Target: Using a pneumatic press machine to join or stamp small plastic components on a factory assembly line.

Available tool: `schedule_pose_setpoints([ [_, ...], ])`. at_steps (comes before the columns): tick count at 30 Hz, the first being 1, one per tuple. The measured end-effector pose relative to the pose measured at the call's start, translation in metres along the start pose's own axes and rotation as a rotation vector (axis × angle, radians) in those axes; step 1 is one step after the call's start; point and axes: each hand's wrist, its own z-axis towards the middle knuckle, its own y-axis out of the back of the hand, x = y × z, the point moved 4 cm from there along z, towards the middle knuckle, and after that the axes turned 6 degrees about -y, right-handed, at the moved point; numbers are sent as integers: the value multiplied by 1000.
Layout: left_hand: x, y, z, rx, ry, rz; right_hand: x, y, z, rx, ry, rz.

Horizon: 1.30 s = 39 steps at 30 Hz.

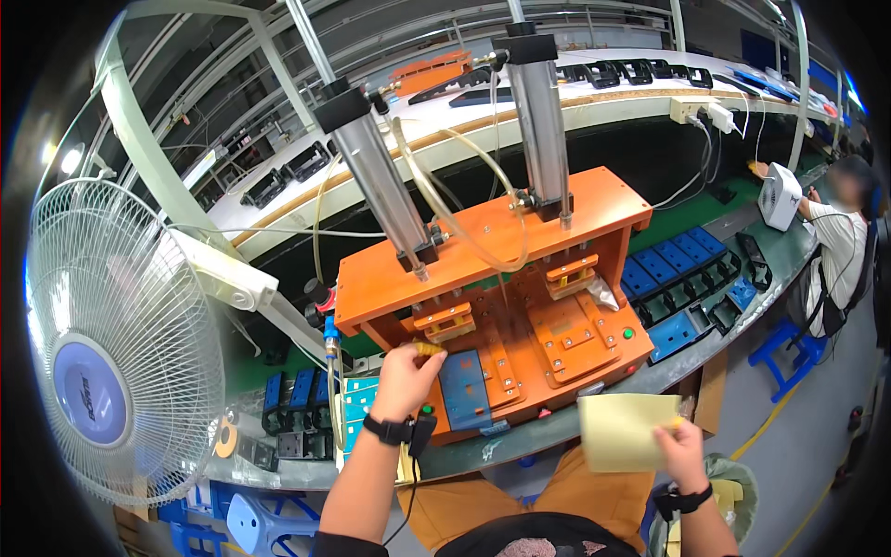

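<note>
My left hand [406,381] is closed, thumb and forefinger pinched at the upper left corner of a translucent blue sheet [466,392]. Yellow covering shows on a fingertip. The sheet overlaps the left front of an orange two-station press [492,232], covering part of its left fixture. Lower right of the press, my right hand [684,453] grips the right edge of a pale yellow paper sheet [624,432]. This paper is held up in front of the bench edge, over my lap. Both wrists wear black bands.
Two upright air cylinders [541,121] top the press, with hoses around them. A large fan [111,371] stands left. Black-and-blue housings [673,265] lie right, more [295,404] left. A bagged bin [729,501] is below right. Another person [840,232] sits far right beside a small white fan [780,197].
</note>
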Motion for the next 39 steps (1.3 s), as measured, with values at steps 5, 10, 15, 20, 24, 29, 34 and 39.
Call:
schedule_pose_setpoints([
  [5,46,-33,74,-88,-470,663,-155,168,-43,-460,-171,408],
  [10,79,-42,99,-127,-462,474,-355,325,-191,-793,-260,673],
  [15,68,-46,100,-172,-590,851,-373,308,-225,-1160,-526,736],
  [20,58,-43,94,-213,-725,1196,-373,297,-221,-1262,-842,601],
  [24,28,-39,86,-165,-770,1108,-370,295,-176,-1200,-763,440],
  [29,30,-67,105,-212,-831,1150,-305,254,-72,-863,-299,39],
  [34,43,-36,75,115,-692,721,-141,78,28,-491,-79,43],
  [39,14,18,-57,75,-519,203,-31,-71,50,-116,381,-418],
])
